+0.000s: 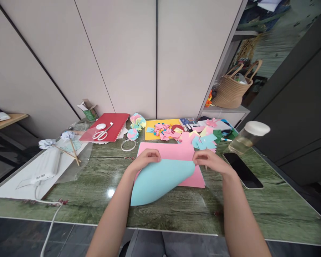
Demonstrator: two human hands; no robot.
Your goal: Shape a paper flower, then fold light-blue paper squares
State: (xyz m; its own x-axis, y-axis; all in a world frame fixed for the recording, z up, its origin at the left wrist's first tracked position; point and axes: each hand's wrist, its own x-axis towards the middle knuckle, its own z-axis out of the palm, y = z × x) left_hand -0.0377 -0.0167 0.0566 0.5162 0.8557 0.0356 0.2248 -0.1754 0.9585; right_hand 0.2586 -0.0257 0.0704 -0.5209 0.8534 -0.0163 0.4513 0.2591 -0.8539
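A light blue paper sheet [160,180] lies curled over on a pink sheet [176,151] in the middle of the green table [101,200]. My left hand [147,159] is closed on the blue sheet's upper left corner. My right hand [210,160] pinches its upper right corner, so the sheet's far edge is bent over toward me. Both hands sit just above the pink sheet.
A black phone [243,170] and a lidded glass jar [247,137] sit right of my hands. Behind are paper scraps [203,141], a yellow sheet [156,130], paper flowers [137,121], a tape ring [128,145], white scissors [103,132] on a red folder [115,125], and a white power strip [46,166] at left.
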